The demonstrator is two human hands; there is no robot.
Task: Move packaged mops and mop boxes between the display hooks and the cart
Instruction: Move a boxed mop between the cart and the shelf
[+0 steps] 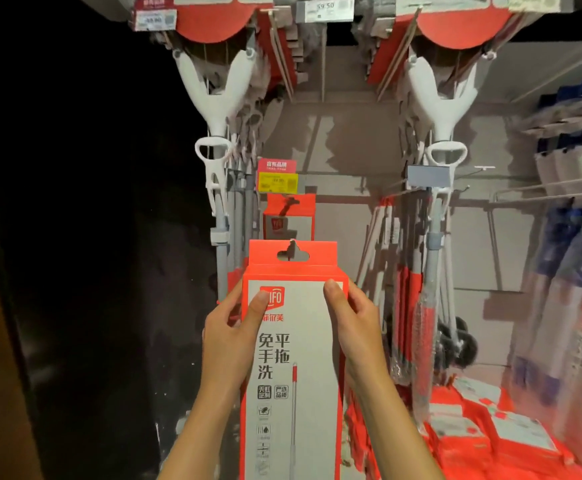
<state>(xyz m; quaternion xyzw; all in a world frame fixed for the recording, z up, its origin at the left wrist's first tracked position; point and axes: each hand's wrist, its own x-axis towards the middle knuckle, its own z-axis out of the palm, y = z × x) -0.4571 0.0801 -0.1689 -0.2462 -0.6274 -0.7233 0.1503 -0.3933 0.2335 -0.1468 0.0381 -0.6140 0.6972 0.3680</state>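
A red-and-white mop box (291, 358) is standing upright at the middle of the display, both hands grasping its upper sides: the left hand (228, 336) is pressing a thumb on the logo, the right hand (355, 323) is curling round the opposite edge. Behind it a second box (289, 218) is hanging below a yellow price tag (277, 180), between packaged mops (218, 133); more boxes (483, 431) are lying at lower right

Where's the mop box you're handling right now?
In the head view the mop box is low at centre, held upright between the left hand and right hand, in front of a matching box hanging behind it.
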